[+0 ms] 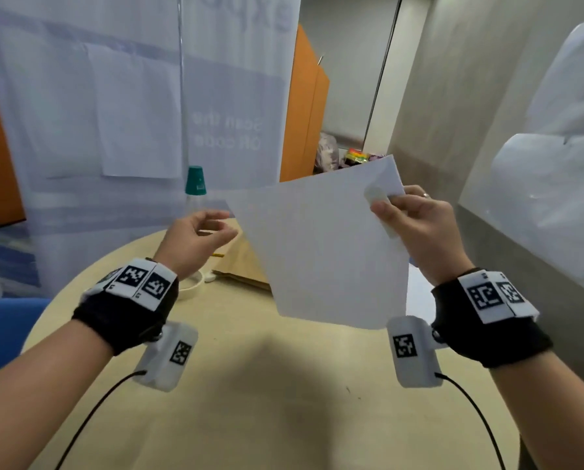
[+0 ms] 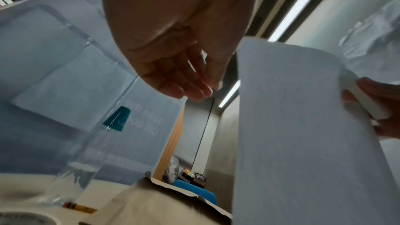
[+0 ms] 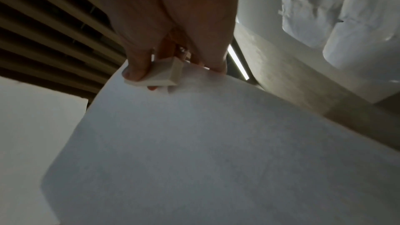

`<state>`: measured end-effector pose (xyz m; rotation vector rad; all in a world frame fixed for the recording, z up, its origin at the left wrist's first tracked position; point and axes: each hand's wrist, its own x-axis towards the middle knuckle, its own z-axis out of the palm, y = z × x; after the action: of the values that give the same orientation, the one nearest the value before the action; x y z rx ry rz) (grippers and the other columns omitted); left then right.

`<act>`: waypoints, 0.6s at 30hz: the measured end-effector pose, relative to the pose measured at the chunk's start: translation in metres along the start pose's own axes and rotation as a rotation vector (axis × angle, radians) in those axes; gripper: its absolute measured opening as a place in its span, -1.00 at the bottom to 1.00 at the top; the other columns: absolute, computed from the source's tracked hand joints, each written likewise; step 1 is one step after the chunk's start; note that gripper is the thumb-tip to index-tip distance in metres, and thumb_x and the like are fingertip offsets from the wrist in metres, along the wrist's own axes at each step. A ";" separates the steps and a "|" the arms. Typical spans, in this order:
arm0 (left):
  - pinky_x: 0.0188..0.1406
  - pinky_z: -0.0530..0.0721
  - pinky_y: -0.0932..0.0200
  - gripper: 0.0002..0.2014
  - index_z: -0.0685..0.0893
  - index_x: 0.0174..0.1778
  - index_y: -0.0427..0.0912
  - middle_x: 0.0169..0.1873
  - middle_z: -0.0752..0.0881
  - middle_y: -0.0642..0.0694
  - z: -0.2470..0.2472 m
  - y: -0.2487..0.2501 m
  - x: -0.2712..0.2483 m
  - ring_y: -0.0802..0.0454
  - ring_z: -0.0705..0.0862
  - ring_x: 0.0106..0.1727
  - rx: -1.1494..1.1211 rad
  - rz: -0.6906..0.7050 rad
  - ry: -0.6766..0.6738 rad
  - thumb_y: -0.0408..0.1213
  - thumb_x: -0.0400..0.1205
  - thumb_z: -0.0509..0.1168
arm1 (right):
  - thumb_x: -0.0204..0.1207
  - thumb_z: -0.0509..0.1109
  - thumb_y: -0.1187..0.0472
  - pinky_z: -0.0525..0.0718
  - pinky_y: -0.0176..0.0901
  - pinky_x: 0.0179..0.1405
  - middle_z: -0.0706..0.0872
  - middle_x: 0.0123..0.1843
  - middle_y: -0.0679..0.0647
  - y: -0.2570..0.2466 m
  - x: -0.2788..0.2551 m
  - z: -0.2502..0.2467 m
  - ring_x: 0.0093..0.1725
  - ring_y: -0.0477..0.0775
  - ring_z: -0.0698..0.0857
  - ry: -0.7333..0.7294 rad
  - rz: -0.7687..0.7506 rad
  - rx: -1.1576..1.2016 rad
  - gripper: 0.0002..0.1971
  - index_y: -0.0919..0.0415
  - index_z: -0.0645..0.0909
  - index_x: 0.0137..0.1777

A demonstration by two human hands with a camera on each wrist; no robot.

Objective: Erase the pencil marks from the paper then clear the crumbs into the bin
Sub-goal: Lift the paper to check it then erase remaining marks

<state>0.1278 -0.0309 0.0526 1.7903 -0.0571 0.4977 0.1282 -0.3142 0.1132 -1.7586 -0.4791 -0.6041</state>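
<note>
A white sheet of paper (image 1: 324, 245) hangs tilted in the air above the round table (image 1: 256, 385). My right hand (image 1: 416, 222) pinches its upper right corner together with a white eraser (image 1: 377, 196), thumb on the eraser (image 3: 161, 73) and fingers behind the paper (image 3: 194, 143). My left hand (image 1: 199, 239) hovers just left of the sheet with loosely curled fingers (image 2: 194, 90) that hold nothing; it is apart from the paper (image 2: 303, 134). No pencil marks or crumbs show on the sheet. No bin is clearly in view.
A clear bottle with a teal cap (image 1: 195, 184) stands at the table's far side. A brown cardboard piece (image 1: 246, 266) and a white tape roll (image 1: 190, 284) lie beneath the hands, a pencil stub (image 2: 80, 207) beside them. A blue chair (image 1: 5, 330) stands at left.
</note>
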 end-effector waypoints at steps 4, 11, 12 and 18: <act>0.23 0.53 0.17 -0.38 0.36 0.45 -0.15 0.30 0.57 -0.07 0.020 -0.001 -0.007 -0.01 0.55 0.32 -0.069 -0.061 -0.234 -0.37 0.50 0.43 | 0.40 0.49 0.24 0.61 -0.44 -0.29 0.64 -0.27 -0.19 0.004 -0.004 0.000 -0.22 -0.30 0.62 -0.007 0.032 0.169 -0.89 0.19 0.74 -0.33; -0.27 0.71 0.26 -0.83 0.67 -0.31 -0.13 -0.48 0.75 0.07 0.038 -0.007 -0.005 0.06 0.73 -0.35 -0.118 -0.172 -0.147 -0.35 0.61 0.33 | -0.18 0.68 -0.22 0.71 -0.29 -0.29 0.62 -0.09 -0.01 0.014 0.000 -0.006 -0.22 -0.05 0.71 0.076 0.124 0.469 -0.51 0.13 0.83 -0.36; -0.40 0.69 0.32 -0.81 0.66 -0.33 -0.15 -0.58 0.73 0.09 0.039 -0.009 -0.007 0.16 0.71 -0.48 -0.137 -0.181 -0.138 -0.35 0.62 0.32 | -0.19 0.68 -0.25 0.70 -0.29 -0.32 0.61 -0.02 0.10 0.018 0.000 -0.007 -0.19 0.00 0.68 0.113 0.138 0.441 -0.51 0.10 0.83 -0.36; -0.48 0.68 0.30 -0.83 0.65 -0.28 -0.18 -0.55 0.73 0.08 0.026 -0.023 -0.006 0.24 0.68 -0.58 -0.191 -0.235 -0.024 -0.38 0.63 0.29 | 0.53 0.37 0.05 0.67 -0.28 -0.28 0.64 0.09 0.19 0.041 -0.005 -0.013 -0.13 -0.03 0.63 0.354 0.358 0.326 -0.72 0.28 0.66 0.04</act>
<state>0.1370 -0.0505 0.0247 1.5909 0.0864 0.2919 0.1475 -0.3380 0.0818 -1.3467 -0.0098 -0.5313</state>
